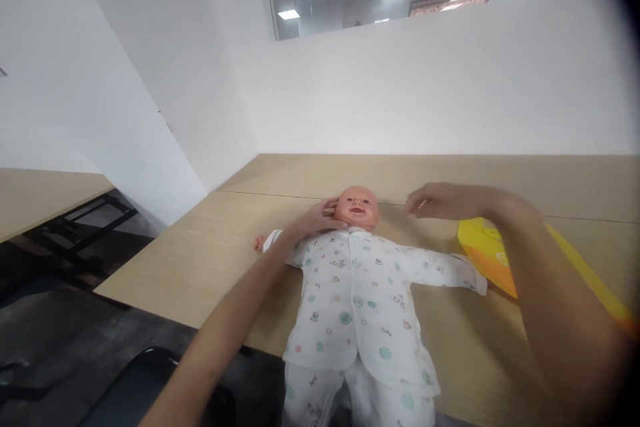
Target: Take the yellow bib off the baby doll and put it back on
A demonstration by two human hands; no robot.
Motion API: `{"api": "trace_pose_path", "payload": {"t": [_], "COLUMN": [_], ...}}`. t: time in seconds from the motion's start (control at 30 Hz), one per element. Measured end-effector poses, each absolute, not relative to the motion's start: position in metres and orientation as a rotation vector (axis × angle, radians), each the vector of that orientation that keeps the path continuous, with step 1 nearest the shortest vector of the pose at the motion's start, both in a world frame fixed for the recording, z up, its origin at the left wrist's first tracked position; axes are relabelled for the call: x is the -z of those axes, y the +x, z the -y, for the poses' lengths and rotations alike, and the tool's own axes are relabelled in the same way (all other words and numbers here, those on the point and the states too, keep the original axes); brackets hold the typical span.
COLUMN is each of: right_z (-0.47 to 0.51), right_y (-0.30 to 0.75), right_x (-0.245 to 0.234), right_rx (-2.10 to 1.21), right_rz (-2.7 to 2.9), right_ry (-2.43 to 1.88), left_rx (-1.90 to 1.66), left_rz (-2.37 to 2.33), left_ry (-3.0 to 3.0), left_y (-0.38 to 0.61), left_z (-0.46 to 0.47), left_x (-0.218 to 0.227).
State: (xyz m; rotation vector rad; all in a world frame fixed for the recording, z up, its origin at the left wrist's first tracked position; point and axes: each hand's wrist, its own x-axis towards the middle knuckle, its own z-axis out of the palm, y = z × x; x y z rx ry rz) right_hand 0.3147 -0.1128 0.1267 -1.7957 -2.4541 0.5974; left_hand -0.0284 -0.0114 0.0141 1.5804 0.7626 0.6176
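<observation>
Doll (357, 287) lay on its back on the wooden table (200, 260), head toward twelve o'clock, arms spread to nine and three, dressed in a white printed sleepsuit. Left hand (320, 217) cupped the side of the doll's head at its nine o'clock, fingers curled against it. Right hand (437, 200) hovered at the head's three o'clock, loosely open, holding nothing. Further toward three o'clock, a yellow board (500, 260) lay flat on the table.

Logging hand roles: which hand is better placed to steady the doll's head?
Left, probably. The left hand already touches the doll's head; the right hand hovers beside it, apparently apart.
</observation>
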Motion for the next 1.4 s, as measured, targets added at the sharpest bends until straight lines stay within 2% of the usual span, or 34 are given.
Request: {"api": "trace_pose_path", "payload": {"t": [0.1,0.3,0.53,0.73,0.93,1.27,1.4], "right_z": [0.120,0.133,0.139,0.130,0.134,0.130,0.125], "right_y": [0.269,0.225,0.197,0.189,0.184,0.181,0.182], "right_x": [-0.134,-0.136,-0.129,-0.111,-0.113,-0.103,-0.097], "right_rx": [-0.737,-0.742,-0.547,-0.420,-0.259,0.438,0.373], "right_rz": [2.559,2.602,2.639,2.685,2.696,2.556,2.505], "right_ry": [-1.678,-1.528,-1.619,-1.620,-1.731,-1.412,-1.445], "left_rx": [-0.598,-0.425,-0.329,-0.398,-0.433,-0.768,-0.905], "left_rz": [-0.817,-0.708,-0.629,-0.597,-0.649,-0.649,-0.614], "left_ry": [1.684,1.832,2.033,2.064,2.119,2.470,2.572], "left_y": [-0.046,-0.057,-0.050,-0.042,-0.038,-0.030,-0.027], "left_z": [0.005,0.007,0.020,0.022,0.026,0.035,0.039], "left_x": [-0.022,-0.037,-0.040,-0.034,-0.033,-0.030,-0.032]}}
